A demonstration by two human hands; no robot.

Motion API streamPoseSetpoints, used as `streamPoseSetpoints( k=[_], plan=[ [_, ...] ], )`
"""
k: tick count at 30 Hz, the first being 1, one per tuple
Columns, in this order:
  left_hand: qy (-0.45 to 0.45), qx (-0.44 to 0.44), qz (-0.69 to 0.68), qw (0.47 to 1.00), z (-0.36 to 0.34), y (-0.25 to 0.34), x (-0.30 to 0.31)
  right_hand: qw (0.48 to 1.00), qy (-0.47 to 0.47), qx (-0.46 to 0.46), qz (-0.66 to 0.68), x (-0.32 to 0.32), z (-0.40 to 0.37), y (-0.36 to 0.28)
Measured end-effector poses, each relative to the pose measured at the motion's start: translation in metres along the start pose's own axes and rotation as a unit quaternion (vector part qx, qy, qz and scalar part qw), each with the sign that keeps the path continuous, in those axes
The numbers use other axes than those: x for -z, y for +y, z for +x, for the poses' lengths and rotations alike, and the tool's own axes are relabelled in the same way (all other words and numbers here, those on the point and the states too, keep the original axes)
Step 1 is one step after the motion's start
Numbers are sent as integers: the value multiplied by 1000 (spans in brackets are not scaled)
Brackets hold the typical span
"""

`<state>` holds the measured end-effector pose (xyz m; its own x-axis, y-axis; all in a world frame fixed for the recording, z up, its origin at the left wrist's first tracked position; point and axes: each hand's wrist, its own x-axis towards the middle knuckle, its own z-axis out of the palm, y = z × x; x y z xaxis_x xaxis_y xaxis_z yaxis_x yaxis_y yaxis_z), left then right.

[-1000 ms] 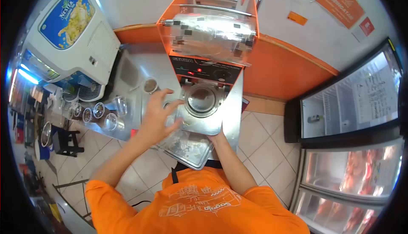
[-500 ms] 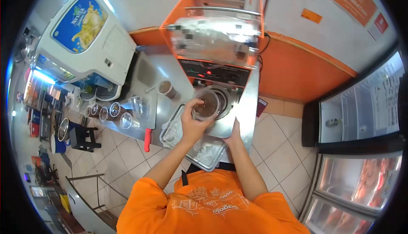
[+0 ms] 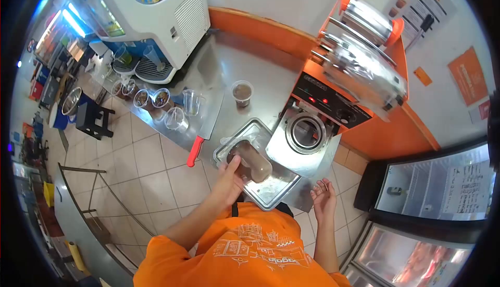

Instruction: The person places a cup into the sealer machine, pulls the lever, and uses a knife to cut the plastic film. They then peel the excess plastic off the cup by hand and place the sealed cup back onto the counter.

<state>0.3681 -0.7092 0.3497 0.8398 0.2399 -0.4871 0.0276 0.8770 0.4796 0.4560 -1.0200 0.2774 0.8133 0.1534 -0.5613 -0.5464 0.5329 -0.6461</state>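
My left hand [image 3: 229,180] grips a clear plastic cup of brown drink [image 3: 252,161], tipped on its side above a metal tray [image 3: 271,203]. Fingers of that hand are wrapped round one end of the cup, partly hidden behind it. Beside the counter edge, to the right of the tray, my right hand [image 3: 324,196] is held palm up, fingers apart and a little curled, with nothing in it. The orange cup sealing machine [image 3: 333,99] stands ahead, its round cup holder [image 3: 306,133] pulled out with no cup in it.
Another cup of brown drink [image 3: 242,93] stands behind the tray. A red-handled knife [image 3: 195,150] lies left of the tray, its handle past the counter edge. Several plastic cups, such as one on its side [image 3: 176,119], and a drink dispenser [image 3: 182,31] are further left.
My left hand has carried the cup from the sealer's holder down-left to above the tray and tipped it. My right hand has come away from the sealer's plate. The camera view has turned left.
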Motion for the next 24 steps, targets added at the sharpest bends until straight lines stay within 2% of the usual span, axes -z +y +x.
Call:
streamPoseSetpoints(
  k=[1,2,3,4,5,8,9,10,11,13,15,16,17,18,19,21,22,23,24],
  plan=[
    [18,-85,110,990,9,8,11,1000,16,13,-20,-4,-1,0],
    [17,-86,103,991,21,19,22,999,15,15,-27,-12,-2,-1],
    [7,-223,311,924,35,31,34,991,50,92,-82,-21,-7,-5],
    [-3,-344,497,797,52,41,45,972,84,169,-139,-32,-12,-12],
    [-6,-371,517,771,75,48,61,938,61,268,-211,-46,-14,-30],
    [-5,-416,549,725,121,63,79,758,32,522,-389,-126,-40,-108],
    [8,-412,585,698,129,68,79,605,42,619,-499,-157,-48,-138],
    [2,-414,577,705,143,69,85,559,31,626,-543,-183,-60,-166],
    [4,-409,569,713,158,68,94,472,71,634,-609,-222,-72,-183],
    [-13,-426,545,722,179,65,112,377,12,619,-689,-285,-72,-220],
    [-4,-425,548,721,182,66,113,336,-46,508,-792,-321,-50,-256],
    [3,-429,557,711,177,66,112,354,-97,452,-813,-324,-31,-278],
    [11,-421,545,725,166,67,107,369,-150,393,-829,-328,-16,-292],
    [41,-433,564,702,151,69,102,437,-209,328,-811,-337,-9,-288],
    [69,-444,582,678,135,70,101,354,-206,330,-850,-337,2,-295],
    [94,-457,558,686,103,74,112,434,-148,197,-867,-338,8,-295],
    [111,-476,538,687,91,78,121,426,-151,188,-872,-335,6,-287],
    [117,-468,534,694,83,83,133,392,-119,274,-870,-331,0,-274],
    [160,-495,525,674,75,90,149,356,-88,359,-858,-328,-5,-258]
  ],
)
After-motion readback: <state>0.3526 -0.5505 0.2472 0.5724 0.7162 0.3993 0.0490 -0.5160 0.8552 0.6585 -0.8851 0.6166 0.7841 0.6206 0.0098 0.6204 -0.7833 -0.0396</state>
